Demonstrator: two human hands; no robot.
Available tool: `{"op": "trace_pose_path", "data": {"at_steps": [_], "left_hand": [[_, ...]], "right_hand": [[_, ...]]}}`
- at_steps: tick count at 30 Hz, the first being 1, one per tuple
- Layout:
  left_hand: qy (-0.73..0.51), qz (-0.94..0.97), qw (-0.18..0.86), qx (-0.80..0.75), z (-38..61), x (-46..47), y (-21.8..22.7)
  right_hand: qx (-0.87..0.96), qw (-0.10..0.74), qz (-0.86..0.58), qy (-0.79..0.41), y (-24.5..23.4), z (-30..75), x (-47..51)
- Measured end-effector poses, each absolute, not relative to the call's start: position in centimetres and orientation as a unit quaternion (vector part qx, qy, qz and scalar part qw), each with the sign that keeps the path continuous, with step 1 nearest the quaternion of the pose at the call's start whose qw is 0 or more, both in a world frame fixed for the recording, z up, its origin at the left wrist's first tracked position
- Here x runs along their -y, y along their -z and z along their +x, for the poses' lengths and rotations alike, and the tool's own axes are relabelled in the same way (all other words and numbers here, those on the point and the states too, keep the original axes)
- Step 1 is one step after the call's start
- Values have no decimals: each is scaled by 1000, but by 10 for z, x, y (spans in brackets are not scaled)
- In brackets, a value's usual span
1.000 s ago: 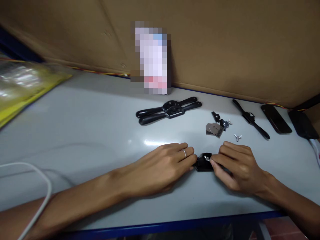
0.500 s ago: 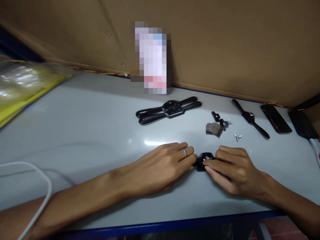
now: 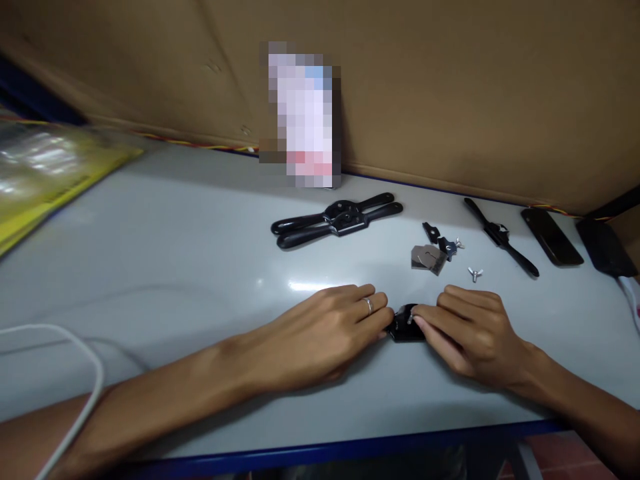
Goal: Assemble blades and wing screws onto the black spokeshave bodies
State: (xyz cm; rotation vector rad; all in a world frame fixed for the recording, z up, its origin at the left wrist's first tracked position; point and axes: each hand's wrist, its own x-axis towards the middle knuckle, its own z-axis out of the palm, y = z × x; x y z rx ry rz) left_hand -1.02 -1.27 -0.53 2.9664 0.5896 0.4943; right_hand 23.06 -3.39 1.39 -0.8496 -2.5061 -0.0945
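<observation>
A small black metal tool body lies on the white table, mostly covered by my hands. My left hand, with a ring on one finger, rests palm down and holds the tool's left end with closed fingers. My right hand covers its right end, with thumb and forefinger pinched on a small silver screw on top of it. Beyond my hands lie two black spokeshaves side by side, a metal blade with small black parts and a loose wing screw.
A third black spokeshave and two dark flat objects lie at the right. A cardboard wall runs along the back. A yellow plastic-wrapped package sits at the far left, and a white cable curves over the near left.
My right hand's fingers have shifted on the screw atop the black tool, closing over it and hiding more of it. My left hand has stayed still.
</observation>
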Motion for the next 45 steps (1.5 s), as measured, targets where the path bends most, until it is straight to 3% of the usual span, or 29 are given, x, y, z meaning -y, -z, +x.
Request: {"op": "trace_pose_path", "data": {"at_steps": [16,26,45], "left_hand": [[-156,967,-4,-200,-11,9,3],[-153,959,10,-237,-12,5,1],[-122,965,15,-234,-13,4,1]], "right_hand": [[888,283,-361,41,-22,247,22],[924,38,-370,-89,-31,254,22],[932,29,-351,-89,-27,250,20]]}}
